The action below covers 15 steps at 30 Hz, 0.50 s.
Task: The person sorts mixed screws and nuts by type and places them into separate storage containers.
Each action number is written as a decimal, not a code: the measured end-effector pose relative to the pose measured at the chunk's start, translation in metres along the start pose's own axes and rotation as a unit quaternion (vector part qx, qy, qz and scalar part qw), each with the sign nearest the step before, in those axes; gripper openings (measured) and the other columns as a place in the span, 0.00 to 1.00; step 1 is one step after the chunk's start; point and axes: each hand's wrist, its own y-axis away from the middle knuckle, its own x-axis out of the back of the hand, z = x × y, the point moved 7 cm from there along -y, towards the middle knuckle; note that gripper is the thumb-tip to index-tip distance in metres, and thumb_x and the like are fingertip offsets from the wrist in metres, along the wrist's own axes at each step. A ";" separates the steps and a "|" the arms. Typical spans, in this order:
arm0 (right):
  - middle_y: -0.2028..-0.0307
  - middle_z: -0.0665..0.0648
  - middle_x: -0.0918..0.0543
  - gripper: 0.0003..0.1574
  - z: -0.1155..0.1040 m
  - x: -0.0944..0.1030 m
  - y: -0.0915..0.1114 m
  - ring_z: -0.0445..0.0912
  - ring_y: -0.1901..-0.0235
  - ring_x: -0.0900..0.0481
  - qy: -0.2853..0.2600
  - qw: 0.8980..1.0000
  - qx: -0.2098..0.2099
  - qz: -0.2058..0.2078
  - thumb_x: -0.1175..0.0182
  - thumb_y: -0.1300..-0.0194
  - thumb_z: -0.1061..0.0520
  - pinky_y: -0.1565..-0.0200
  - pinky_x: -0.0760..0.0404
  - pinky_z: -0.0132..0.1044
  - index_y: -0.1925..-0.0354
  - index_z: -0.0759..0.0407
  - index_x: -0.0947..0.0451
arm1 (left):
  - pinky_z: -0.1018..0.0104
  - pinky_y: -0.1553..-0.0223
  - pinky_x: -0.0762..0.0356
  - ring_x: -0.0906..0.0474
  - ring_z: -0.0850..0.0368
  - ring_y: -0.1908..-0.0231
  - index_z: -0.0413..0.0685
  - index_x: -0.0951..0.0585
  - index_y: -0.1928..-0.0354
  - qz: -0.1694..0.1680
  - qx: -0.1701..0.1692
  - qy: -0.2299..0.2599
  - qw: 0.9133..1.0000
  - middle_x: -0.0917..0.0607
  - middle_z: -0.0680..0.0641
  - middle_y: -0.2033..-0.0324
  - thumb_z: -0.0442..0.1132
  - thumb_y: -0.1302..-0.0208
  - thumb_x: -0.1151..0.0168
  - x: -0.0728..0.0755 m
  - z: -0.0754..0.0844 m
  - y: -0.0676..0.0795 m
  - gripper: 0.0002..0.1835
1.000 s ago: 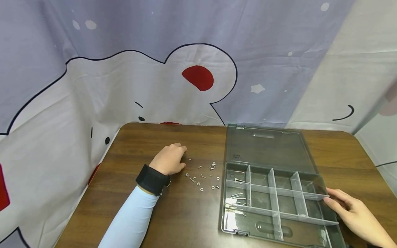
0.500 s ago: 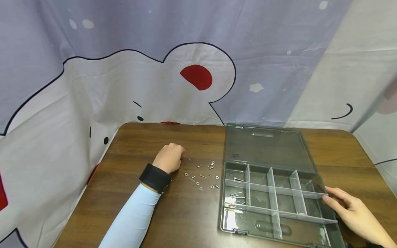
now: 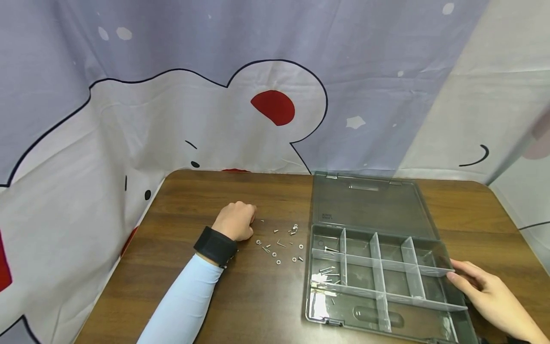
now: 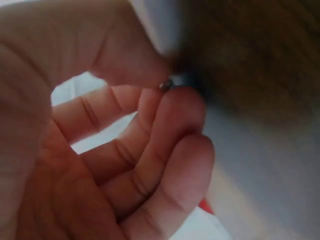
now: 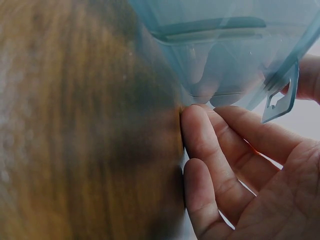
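Note:
In the head view, my left hand (image 3: 234, 220) is low over the table, left of the scattered screws (image 3: 281, 243) and nuts (image 3: 274, 254). The left wrist view shows its thumb and index finger pinching a tiny metal piece (image 4: 165, 86), mostly hidden, so its exact kind is unclear. My right hand (image 3: 494, 294) holds the right edge of a grey see-through compartment box (image 3: 363, 262), thumb at the rim and fingers against the outer wall. From the right wrist view, the fingertips (image 5: 197, 127) touch the box near a corner.
The box's lid (image 3: 369, 205) lies folded back toward the curtain (image 3: 180, 119). Several longer screws (image 3: 330, 273) lie in the box's left compartments. A wooden table (image 3: 240, 306) carries everything, and its far edge meets the patterned curtain.
My left hand's fingers have drawn in from a more spread pose, and the wrist has shifted slightly right. The thumb, out of sight half a second ago, shows again. My right hand stays at the box.

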 end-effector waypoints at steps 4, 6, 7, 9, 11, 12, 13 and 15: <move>0.41 0.75 0.22 0.33 0.001 0.000 -0.001 0.16 0.56 0.32 0.002 1.000 0.004 0.003 0.44 0.22 0.49 0.66 0.14 0.42 0.31 0.72 0.30 | 0.64 0.76 0.34 0.29 0.57 0.76 0.54 0.27 0.81 0.037 -0.037 0.016 0.999 0.26 0.53 0.79 0.27 0.51 0.38 0.012 0.010 0.002 0.13; 0.41 0.75 0.22 0.33 0.001 0.001 -0.001 0.17 0.56 0.32 0.002 1.000 0.005 0.004 0.44 0.22 0.49 0.66 0.15 0.39 0.31 0.71 0.30 | 0.65 0.76 0.34 0.30 0.57 0.76 0.54 0.27 0.81 0.059 -0.064 0.029 0.996 0.27 0.53 0.79 0.26 0.52 0.39 0.021 0.020 0.005 0.14; 0.40 0.75 0.22 0.33 0.000 0.001 -0.001 0.17 0.56 0.32 0.002 1.000 0.004 0.003 0.44 0.22 0.49 0.66 0.15 0.40 0.31 0.71 0.30 | 0.66 0.76 0.34 0.31 0.58 0.75 0.54 0.28 0.81 0.069 -0.080 0.034 0.994 0.28 0.53 0.78 0.26 0.52 0.39 0.025 0.026 0.007 0.14; 0.40 0.76 0.22 0.33 0.000 0.001 -0.001 0.17 0.56 0.32 0.001 1.000 0.002 0.002 0.44 0.22 0.49 0.66 0.15 0.38 0.31 0.71 0.31 | 0.67 0.76 0.34 0.32 0.59 0.75 0.55 0.28 0.81 0.086 -0.109 0.043 0.989 0.29 0.54 0.78 0.25 0.52 0.39 0.033 0.039 0.012 0.15; 0.40 0.75 0.22 0.34 0.000 0.001 0.000 0.13 0.56 0.37 -0.001 1.000 -0.002 0.000 0.44 0.21 0.48 0.66 0.16 0.36 0.30 0.71 0.31 | 0.68 0.76 0.34 0.32 0.60 0.76 0.54 0.27 0.81 0.100 -0.139 0.045 0.984 0.29 0.54 0.78 0.24 0.52 0.40 0.040 0.052 0.017 0.15; 0.40 0.75 0.22 0.34 -0.001 0.001 0.000 0.13 0.56 0.37 -0.002 1.000 -0.003 -0.001 0.44 0.21 0.48 0.66 0.17 0.35 0.30 0.71 0.31 | 0.69 0.77 0.34 0.32 0.61 0.77 0.54 0.26 0.81 0.107 -0.154 0.043 0.981 0.29 0.55 0.77 0.23 0.52 0.39 0.043 0.059 0.020 0.15; 0.40 0.75 0.22 0.34 -0.001 0.001 0.000 0.13 0.56 0.37 -0.002 1.000 -0.004 -0.003 0.44 0.21 0.48 0.66 0.17 0.36 0.30 0.71 0.31 | 0.69 0.77 0.34 0.32 0.62 0.77 0.53 0.26 0.80 0.113 -0.167 0.041 0.978 0.29 0.55 0.77 0.23 0.52 0.39 0.046 0.066 0.023 0.15; 0.40 0.74 0.22 0.34 -0.002 0.000 0.000 0.13 0.56 0.37 -0.003 1.000 -0.006 -0.003 0.44 0.21 0.48 0.66 0.18 0.32 0.30 0.71 0.31 | 0.70 0.77 0.31 0.30 0.63 0.77 0.52 0.23 0.78 0.117 -0.192 0.041 0.973 0.27 0.55 0.76 0.24 0.50 0.38 0.052 0.081 0.030 0.13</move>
